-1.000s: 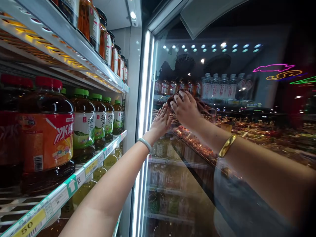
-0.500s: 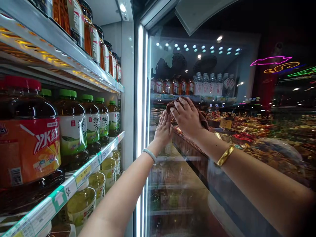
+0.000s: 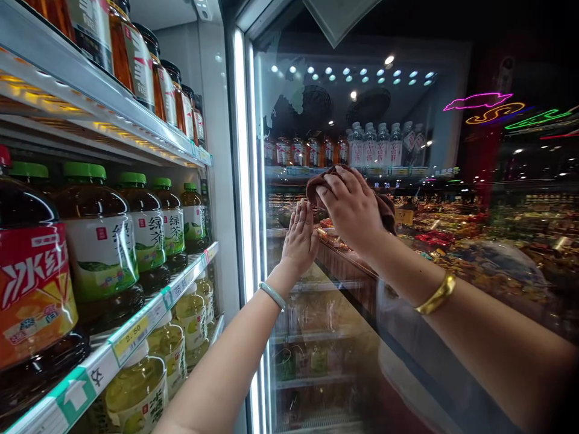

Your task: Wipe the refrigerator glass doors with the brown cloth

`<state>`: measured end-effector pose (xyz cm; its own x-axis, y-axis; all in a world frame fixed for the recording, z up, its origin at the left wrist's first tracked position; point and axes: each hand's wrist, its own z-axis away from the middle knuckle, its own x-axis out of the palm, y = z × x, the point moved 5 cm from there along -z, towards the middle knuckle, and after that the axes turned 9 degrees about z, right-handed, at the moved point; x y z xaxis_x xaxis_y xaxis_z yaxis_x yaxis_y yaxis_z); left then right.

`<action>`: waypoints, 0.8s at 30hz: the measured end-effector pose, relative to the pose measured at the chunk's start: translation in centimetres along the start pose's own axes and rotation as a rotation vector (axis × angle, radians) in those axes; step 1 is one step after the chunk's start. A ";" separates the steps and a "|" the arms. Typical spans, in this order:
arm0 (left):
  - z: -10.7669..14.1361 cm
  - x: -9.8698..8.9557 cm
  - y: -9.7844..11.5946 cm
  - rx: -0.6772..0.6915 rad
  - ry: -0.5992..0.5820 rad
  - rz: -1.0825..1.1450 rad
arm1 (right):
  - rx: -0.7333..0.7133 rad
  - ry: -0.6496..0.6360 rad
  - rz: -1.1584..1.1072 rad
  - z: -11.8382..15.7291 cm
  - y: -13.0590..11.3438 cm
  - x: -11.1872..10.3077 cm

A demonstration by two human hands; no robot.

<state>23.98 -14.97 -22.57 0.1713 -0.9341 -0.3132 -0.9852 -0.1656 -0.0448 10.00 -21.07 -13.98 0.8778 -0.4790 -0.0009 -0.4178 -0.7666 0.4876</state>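
A brown cloth is pressed against the glass door under my right hand, whose bent fingers grip it. A gold bangle circles that wrist. To the left and slightly lower, my left hand lies on the same glass with its fingers stretched out and holds nothing. A pale green bangle sits on the left wrist. The two hands are close together; the cloth's middle is hidden beneath the right palm.
On the left, a cooler shelf with price tags bears green-capped tea bottles and a red-labelled bottle. Amber bottles stand above. A lit strip runs along the door frame. Reflected bottles and neon lights show in the glass.
The view has shifted a little to the right and closer to the shelf. My right hand and the cloth have moved slightly right on the glass; my left hand stays nearly in place.
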 end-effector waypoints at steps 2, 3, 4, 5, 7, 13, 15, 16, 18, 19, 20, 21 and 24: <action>-0.2 0.4 1.1 0.011 0.010 0.009 | 0.022 0.011 0.037 0.6 -0.2 -0.4; -0.1 0.6 1.6 0.013 0.016 0.016 | 0.009 0.014 0.049 1.8 -0.6 -0.6; 0.1 0.7 2.2 0.013 0.024 0.025 | -0.011 0.016 0.059 3.5 -1.1 -1.0; 0.4 0.9 2.8 0.016 0.032 0.036 | -0.035 0.013 0.067 5.2 -1.5 -1.4; 1.0 1.0 3.9 0.036 0.042 0.062 | -0.094 -0.005 0.051 8.4 -1.8 -2.4; 0.3 1.7 7.6 0.073 0.027 0.062 | -0.023 -0.049 -0.005 6.5 2.8 -4.6; -0.6 2.1 8.8 0.060 0.032 0.066 | 0.043 -0.049 0.031 5.0 4.1 -4.9; -0.9 2.4 9.4 0.049 0.033 0.073 | 0.059 -0.044 0.048 4.9 4.4 -5.0; -0.9 2.9 10.4 0.028 0.031 0.088 | 0.065 -0.019 0.085 6.4 4.0 -5.5; -0.6 3.2 10.8 0.023 0.028 0.096 | 0.060 -0.003 0.103 7.8 3.6 -5.8; -0.2 3.4 11.2 0.022 0.028 0.107 | 0.054 0.011 0.119 9.5 3.2 -6.2; 0.3 3.5 11.5 0.026 0.033 0.120 | 0.045 0.017 0.131 11.2 2.8 -6.6; 1.7 3.8 12.4 0.044 0.047 0.167 | 0.015 0.013 0.138 15.0 2.5 -7.7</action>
<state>12.37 -20.08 -25.90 0.0049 -0.9613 -0.2754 -0.9993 0.0057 -0.0376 -1.31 -25.71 -25.81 0.8146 -0.5750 0.0765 -0.5381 -0.7000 0.4695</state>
